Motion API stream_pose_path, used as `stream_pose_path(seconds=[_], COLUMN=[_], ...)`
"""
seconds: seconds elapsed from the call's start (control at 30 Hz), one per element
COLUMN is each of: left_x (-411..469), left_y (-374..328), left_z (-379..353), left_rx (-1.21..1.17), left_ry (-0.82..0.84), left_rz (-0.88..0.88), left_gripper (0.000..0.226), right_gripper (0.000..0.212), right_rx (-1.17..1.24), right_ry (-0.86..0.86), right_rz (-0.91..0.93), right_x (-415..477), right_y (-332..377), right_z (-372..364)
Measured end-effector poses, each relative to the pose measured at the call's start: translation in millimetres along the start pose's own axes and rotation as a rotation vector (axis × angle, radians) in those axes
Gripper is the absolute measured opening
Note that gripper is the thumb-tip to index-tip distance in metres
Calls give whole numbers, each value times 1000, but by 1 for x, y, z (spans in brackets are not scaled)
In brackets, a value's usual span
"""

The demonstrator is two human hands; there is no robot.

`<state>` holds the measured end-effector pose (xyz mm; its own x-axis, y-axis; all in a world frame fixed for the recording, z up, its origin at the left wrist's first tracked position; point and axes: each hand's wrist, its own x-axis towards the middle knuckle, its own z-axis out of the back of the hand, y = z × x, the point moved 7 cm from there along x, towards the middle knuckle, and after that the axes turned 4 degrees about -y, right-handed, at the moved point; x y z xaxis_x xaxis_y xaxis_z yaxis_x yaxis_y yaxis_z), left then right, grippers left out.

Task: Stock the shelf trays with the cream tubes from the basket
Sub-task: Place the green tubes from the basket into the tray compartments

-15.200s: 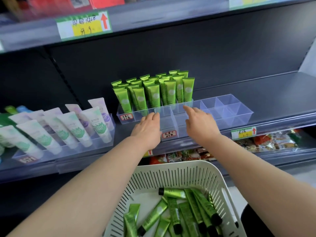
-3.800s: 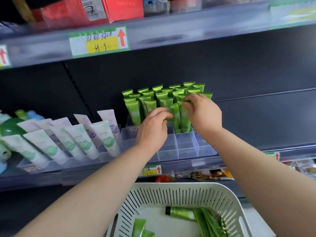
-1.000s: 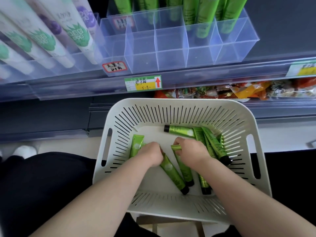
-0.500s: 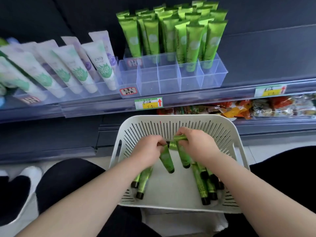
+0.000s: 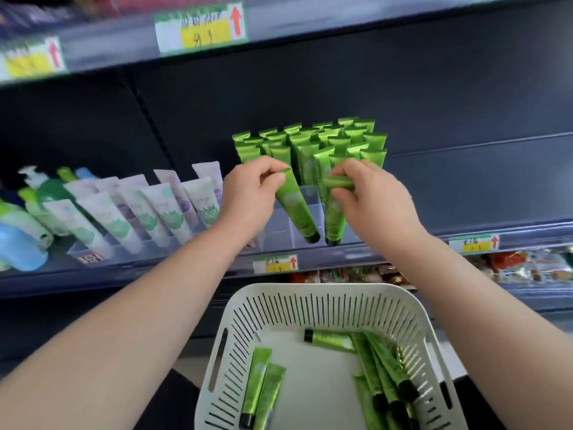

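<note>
My left hand (image 5: 251,193) pinches the flat crimped end of one green tube (image 5: 294,206) between thumb and fingertips. The tube hangs cap down and tilted, its black cap leaning toward my right hand. My right hand (image 5: 372,197) has thumb and curled fingers round the top of a second tube (image 5: 335,212), which hangs nearly upright, cap down, just beside the first. Both caps are low at the front cells of the clear tray (image 5: 279,234) right under my hands. I cannot tell whether they touch its floor.

Just behind my fingers the tray's back cells are packed with stocked tubes (image 5: 310,144), standing cap down with their crimped ends up, row behind row. The front cells to the left of my two tubes hold nothing.

Beyond my left hand a second clear tray (image 5: 93,252) holds leaning white tubes (image 5: 161,209), and past those stand some bottles (image 5: 18,240). A price tag (image 5: 274,263) sits on the shelf edge below my hands.

Nearer to me, under my forearms, is the white slotted basket (image 5: 310,302). Loose tubes lie flat in it: a pair (image 5: 260,386) on my left side, one (image 5: 328,338) crosswise at the far end, and a heap (image 5: 381,377) along my right side. Packets (image 5: 527,268) fill the shelf below, off to my right.
</note>
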<state>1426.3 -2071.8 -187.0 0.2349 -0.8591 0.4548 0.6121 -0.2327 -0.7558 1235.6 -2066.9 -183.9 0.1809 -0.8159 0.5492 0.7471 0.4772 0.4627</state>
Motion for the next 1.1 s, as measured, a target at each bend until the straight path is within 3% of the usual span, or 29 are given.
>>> stream_pose_path(seconds=[0.27, 0.4, 0.6, 0.83, 0.97, 1.1], left_x=[64, 74, 81, 79, 64, 36], left_y=[-7, -4, 14, 23, 11, 9], left_z=[-11, -33, -58, -57, -35, -19], left_rx=[30, 266, 406, 441, 391, 324], left_ry=[-219, -146, -23, -11, -91, -61], left_rz=[31, -39, -69, -92, -200, -272], left_gripper=[23, 22, 23, 28, 32, 32], right_gripper=[23, 23, 22, 23, 22, 25], right_rx=[28, 14, 4, -34, -19, -31], right_ry=[-110, -98, -54, -63, -97, -115], right_rz=[18, 8, 15, 51, 76, 96], right_x=[35, 38, 40, 50, 65, 83], right_y=[-9, -18, -23, -11, 5, 18], right_z=[10, 1, -8, -15, -21, -37])
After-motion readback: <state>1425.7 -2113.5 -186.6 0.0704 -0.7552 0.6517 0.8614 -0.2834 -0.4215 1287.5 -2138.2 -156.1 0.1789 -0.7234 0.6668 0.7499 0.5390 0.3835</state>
